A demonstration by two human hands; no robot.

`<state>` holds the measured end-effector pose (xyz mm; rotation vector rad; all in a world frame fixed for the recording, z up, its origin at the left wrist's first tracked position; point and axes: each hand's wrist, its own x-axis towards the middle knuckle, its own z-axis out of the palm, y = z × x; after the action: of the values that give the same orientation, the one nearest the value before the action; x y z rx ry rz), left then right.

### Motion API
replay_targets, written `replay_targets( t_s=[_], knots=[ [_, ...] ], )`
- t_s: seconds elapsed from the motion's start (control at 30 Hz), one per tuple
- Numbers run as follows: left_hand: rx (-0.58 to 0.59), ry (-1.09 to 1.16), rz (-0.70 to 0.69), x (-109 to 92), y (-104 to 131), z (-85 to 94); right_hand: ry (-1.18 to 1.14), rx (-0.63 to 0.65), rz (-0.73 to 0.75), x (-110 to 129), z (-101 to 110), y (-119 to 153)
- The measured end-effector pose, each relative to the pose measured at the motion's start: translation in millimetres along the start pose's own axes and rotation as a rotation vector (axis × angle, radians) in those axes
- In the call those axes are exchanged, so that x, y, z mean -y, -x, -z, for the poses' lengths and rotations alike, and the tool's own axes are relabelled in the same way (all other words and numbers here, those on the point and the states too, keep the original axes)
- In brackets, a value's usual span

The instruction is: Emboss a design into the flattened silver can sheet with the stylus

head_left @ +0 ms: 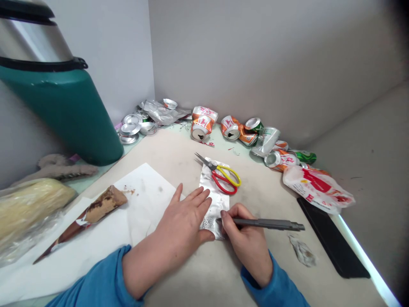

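Note:
My left hand (182,221) lies flat, fingers spread, pressing down the near left part of a strip of silver metal sheet (214,200) on the table. My right hand (246,238) grips a grey pen (268,223) with its tip on the near end of the strip, where a patch of small dots shows. Scissors with one red and one yellow handle (223,175) rest on the far end of the strip.
Several crushed drink cans (236,130) and cut can ends (131,128) line the back wall. A green and steel flask (60,98) stands at left. A brown paste cone (89,211) lies on white paper. A red-white bag (316,187) and black phone (332,241) sit at right.

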<state>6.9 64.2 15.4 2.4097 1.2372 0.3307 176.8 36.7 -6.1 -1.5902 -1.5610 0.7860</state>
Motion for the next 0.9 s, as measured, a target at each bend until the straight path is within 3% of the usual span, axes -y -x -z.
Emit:
replay_targets(
  t_s=[0.9],
  knots=[
    [-0.002, 0.003, -0.008, 0.6, -0.1, -0.1, 0.037, 0.067, 0.028, 0.0, -1.2, 1.3]
  ],
)
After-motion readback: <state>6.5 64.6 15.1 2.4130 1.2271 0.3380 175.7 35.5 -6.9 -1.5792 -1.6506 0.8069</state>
